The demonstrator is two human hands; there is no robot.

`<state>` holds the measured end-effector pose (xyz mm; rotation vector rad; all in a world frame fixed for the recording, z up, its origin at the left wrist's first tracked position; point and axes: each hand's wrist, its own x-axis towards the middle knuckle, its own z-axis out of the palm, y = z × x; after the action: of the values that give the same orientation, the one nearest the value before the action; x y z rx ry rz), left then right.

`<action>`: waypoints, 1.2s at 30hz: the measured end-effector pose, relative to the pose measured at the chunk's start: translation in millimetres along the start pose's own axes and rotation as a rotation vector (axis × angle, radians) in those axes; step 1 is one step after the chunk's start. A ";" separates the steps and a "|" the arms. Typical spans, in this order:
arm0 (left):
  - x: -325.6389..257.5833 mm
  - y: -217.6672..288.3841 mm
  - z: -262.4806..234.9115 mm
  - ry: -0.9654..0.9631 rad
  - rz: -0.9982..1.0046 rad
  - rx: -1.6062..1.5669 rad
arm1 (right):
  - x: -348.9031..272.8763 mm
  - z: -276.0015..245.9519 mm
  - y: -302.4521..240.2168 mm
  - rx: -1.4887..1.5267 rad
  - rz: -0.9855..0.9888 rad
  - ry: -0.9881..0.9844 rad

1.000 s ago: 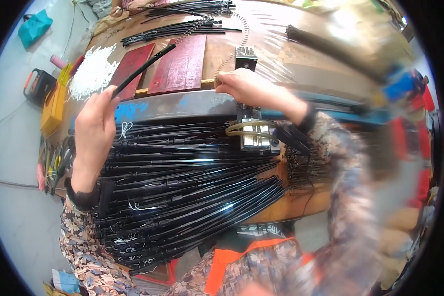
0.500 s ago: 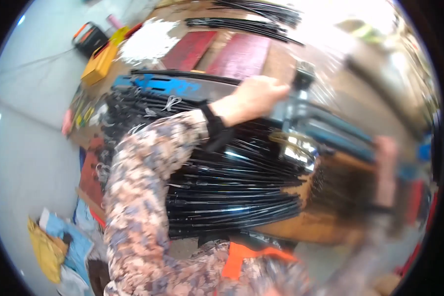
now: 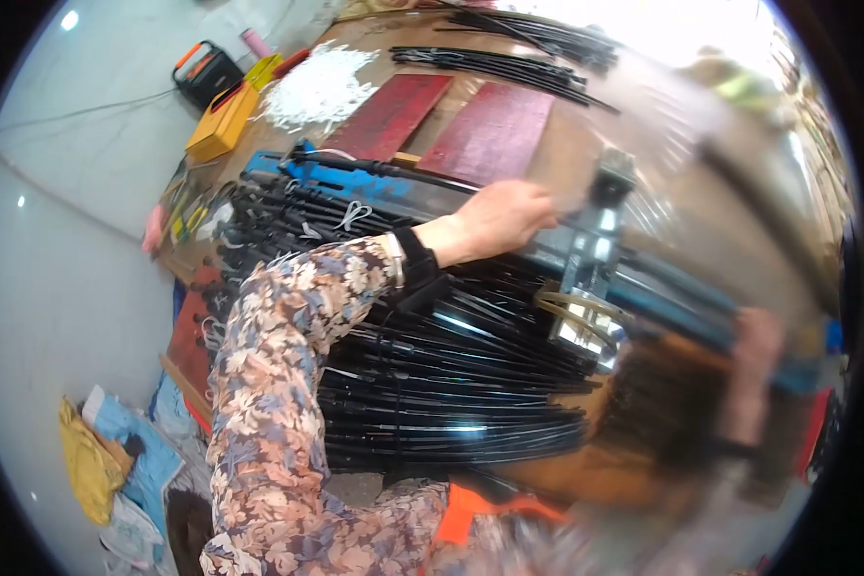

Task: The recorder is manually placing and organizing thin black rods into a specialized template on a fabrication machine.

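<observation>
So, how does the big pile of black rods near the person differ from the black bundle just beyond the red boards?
The near pile is much larger; the far bundle is slimmer. The left sleeve hides part of the near pile, while no arm covers the far bundle. Both hold long, thin, black pieces.

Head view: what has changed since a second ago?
The left hand has moved rightward to near the block; the right hand, blurred, has moved right past it; grips are unclear. A black rod now lies along the rail. The red boards and yellow box stayed put.
</observation>
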<state>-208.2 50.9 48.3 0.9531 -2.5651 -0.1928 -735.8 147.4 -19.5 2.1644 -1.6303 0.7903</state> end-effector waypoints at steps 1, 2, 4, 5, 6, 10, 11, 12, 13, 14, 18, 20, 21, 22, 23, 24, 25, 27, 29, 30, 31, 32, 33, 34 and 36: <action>1.4 -2.5 1.6 0.032 0.015 -0.019 | 8.3 -11.6 -18.9 0.023 0.064 -0.076; -4.9 -4.9 -0.2 0.054 0.009 -0.020 | 25.7 -9.2 -53.3 0.075 0.121 -0.148; 9.0 -4.3 11.6 0.028 -0.015 0.038 | 26.3 -28.2 -98.4 -0.058 -0.111 0.051; 3.5 -0.1 5.1 0.007 -0.081 0.071 | 31.9 -25.7 -124.0 -0.037 -0.187 0.073; 3.6 2.8 4.1 -0.008 -0.125 0.083 | 31.0 -28.5 -144.3 -0.044 -0.255 0.084; 7.5 6.6 5.7 0.010 -0.129 0.084 | 2.0 -23.2 -169.2 0.081 -0.143 0.031; 9.1 7.6 6.6 0.026 -0.116 0.097 | 2.6 -24.8 -172.8 0.104 -0.134 0.016; 10.1 8.5 7.1 0.043 -0.105 0.111 | 3.4 -26.0 -176.8 0.128 -0.127 0.002; 10.2 8.1 9.0 0.061 -0.085 0.105 | 3.7 -23.8 -180.4 0.151 -0.106 -0.017; 10.8 8.4 10.7 0.055 -0.069 0.096 | 2.9 -19.4 -182.4 0.140 -0.090 -0.019; 10.8 5.6 18.6 0.047 -0.069 0.148 | 6.4 -0.6 -189.2 0.237 -0.111 -0.021; 10.4 11.5 16.2 0.092 -0.046 0.120 | 11.7 22.0 -188.8 0.475 -0.133 -0.048; 8.0 13.1 11.9 0.067 -0.082 0.125 | 19.1 28.2 -194.3 0.537 -0.157 -0.020; 3.5 10.7 11.4 0.077 -0.088 0.126 | 19.6 28.1 -195.0 0.566 -0.141 -0.092; 4.0 7.6 13.4 0.098 -0.047 0.125 | 14.5 27.1 -199.7 0.557 -0.101 -0.119; 6.4 6.4 15.6 0.112 -0.019 0.130 | 14.2 25.4 -199.0 0.665 -0.050 -0.129; 10.1 5.1 18.6 0.128 -0.013 0.149 | 13.8 34.3 -192.2 0.712 -0.042 -0.091; 8.6 4.3 25.3 0.146 0.005 0.201 | 17.8 38.3 -186.4 0.786 0.030 -0.122; 11.6 3.8 28.5 0.139 0.064 0.257 | 13.5 34.8 -177.7 0.598 0.084 -0.191; 13.1 5.0 27.4 0.137 0.124 0.321 | 6.0 29.4 -163.5 0.422 0.097 -0.223; 13.1 -4.0 22.2 0.160 0.194 0.368 | -6.9 19.5 -142.7 0.216 0.141 -0.204; 12.9 -16.7 14.9 0.187 0.241 0.418 | -26.4 4.3 -117.0 0.006 0.187 -0.182; 6.6 -33.8 3.1 0.192 0.237 0.441 | -41.4 -11.0 -96.9 -0.140 0.247 -0.161; -0.8 -50.2 -2.9 0.197 0.237 0.451 | -58.9 -27.7 -77.5 -0.296 0.311 -0.148; -1.9 -70.7 -16.2 0.156 0.249 0.469 | -97.5 -37.4 -37.9 -0.566 0.321 -0.170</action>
<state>-158.1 -1.4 44.0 0.7481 -2.5966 0.5517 -727.9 255.1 -45.4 1.6280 -2.0156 0.1737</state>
